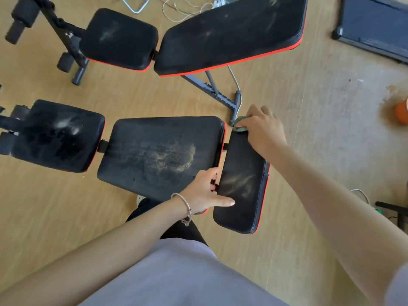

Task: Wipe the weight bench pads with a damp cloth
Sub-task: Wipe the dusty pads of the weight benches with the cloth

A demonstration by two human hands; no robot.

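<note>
A black weight bench with red trim lies below me in three pads: a dusty left pad [57, 135], a middle pad [159, 155] smeared with pale dust, and a narrow end pad [242, 184] on the right. My left hand [207, 191] grips the near left edge of the end pad, thumb on top and fingers curled into the gap. My right hand [262, 129] presses a green cloth [240, 123] onto the far end of that pad; most of the cloth is hidden under my palm.
A second bench stands behind, with a seat pad [119, 38] and a long back pad [234, 34], both dusty. Its grey frame [220, 93] reaches close to my right hand. White cables lie on the wooden floor. A treadmill [375, 25] is at top right, an orange object [401, 111] at right.
</note>
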